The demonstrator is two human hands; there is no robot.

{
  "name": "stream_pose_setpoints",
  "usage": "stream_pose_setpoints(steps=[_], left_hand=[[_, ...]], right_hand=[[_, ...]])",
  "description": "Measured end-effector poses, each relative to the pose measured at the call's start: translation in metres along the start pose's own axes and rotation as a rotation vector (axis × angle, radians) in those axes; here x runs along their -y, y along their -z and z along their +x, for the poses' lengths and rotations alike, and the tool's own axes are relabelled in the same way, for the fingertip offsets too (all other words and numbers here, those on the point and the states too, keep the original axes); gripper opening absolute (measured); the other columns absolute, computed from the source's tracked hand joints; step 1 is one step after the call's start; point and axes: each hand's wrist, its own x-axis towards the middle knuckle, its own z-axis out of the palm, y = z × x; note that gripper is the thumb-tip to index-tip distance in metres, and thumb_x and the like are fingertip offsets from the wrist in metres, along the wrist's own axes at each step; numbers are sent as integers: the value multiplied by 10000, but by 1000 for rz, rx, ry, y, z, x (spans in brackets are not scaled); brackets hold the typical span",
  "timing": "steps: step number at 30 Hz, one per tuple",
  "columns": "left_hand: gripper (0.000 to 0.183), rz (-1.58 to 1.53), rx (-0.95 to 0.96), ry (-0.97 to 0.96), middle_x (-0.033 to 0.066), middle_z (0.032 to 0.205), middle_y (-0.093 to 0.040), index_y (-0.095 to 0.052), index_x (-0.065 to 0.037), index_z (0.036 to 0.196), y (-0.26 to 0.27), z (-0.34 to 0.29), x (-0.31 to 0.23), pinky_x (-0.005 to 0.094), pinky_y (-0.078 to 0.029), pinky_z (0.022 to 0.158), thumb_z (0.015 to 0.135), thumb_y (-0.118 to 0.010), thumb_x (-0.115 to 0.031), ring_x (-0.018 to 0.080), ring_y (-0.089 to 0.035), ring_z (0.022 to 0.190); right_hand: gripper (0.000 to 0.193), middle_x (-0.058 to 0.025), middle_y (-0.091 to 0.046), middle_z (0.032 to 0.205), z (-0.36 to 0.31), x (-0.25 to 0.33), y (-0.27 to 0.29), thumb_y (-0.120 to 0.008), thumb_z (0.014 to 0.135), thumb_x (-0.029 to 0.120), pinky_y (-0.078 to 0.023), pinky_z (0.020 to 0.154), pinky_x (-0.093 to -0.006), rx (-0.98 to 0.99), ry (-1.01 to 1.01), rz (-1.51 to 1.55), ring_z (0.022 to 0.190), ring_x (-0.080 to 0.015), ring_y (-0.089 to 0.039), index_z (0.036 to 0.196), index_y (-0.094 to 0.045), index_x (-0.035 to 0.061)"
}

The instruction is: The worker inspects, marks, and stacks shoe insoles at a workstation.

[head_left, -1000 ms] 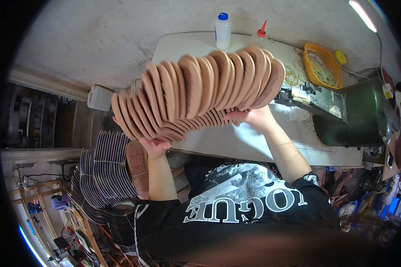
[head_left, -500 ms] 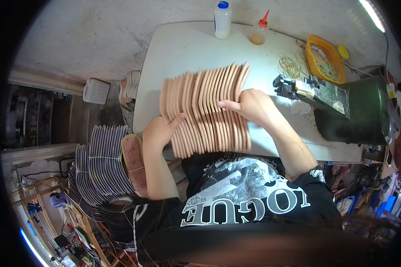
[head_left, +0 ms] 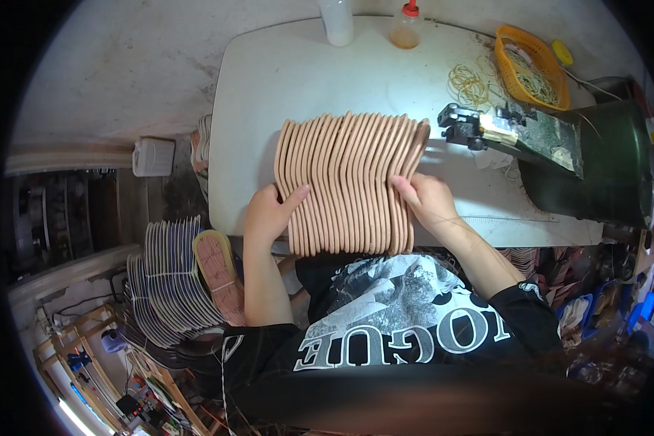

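A long row of tan insoles (head_left: 349, 182), packed on edge side by side, spans the space between my hands at the near edge of the white table. My left hand (head_left: 270, 214) presses against the row's left end, its thumb lying over the top edges. At the opposite end my right hand (head_left: 432, 203) grips the outermost insoles, thumb on top and fingers hidden behind. A few insoles at the right end lean outward at their far tips. The near ends line up fairly evenly close to my shirt.
Tied bundles of insoles (head_left: 171, 283) stand to my left, with a pink-topped bundle (head_left: 219, 272) beside them. A black-headed device (head_left: 479, 129) and a dark green drum (head_left: 596, 167) are at right. Rubber bands (head_left: 469, 85), a yellow basket (head_left: 532, 69) and a red-capped bottle (head_left: 405, 30) lie farther back.
The insoles have come into a straighter, more even row, shifted slightly right. My right thumb has drawn back toward the row's right end. The whole view has also shifted a little.
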Motion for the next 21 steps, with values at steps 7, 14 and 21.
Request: stream_pose_setpoints(steps=[7, 14, 21], left_hand=[[633, -111, 328, -39, 173, 1090, -667, -548, 25, 1232, 8, 3, 3, 380, -500, 824, 912, -552, -521, 279, -666, 946], [671, -82, 169, -20, 196, 1144, -632, -523, 43, 1244, 10, -2, 16, 377, -437, 945, 914, -534, -542, 312, -600, 1075], [758, 203, -156, 31, 264, 1227, -550, -480, 51, 1223, 13, -2, 11, 424, -414, 965, 864, -557, -612, 403, -539, 1146]], right_hand=[[607, -208, -674, 902, 20, 7, 13, -521, 895, 554, -503, 830, -408, -12, -52, 91, 853, -347, -658, 1024, -651, -24], [740, -284, -559, 1215, -7, -12, 18, -627, 864, 454, -408, 1011, -408, 69, 94, 211, 1151, -390, -550, 1340, -397, -66], [763, -296, -516, 1279, -18, -19, 11, -666, 854, 303, -385, 1035, -398, -3, 181, 263, 1203, -374, -521, 1404, -298, -76]])
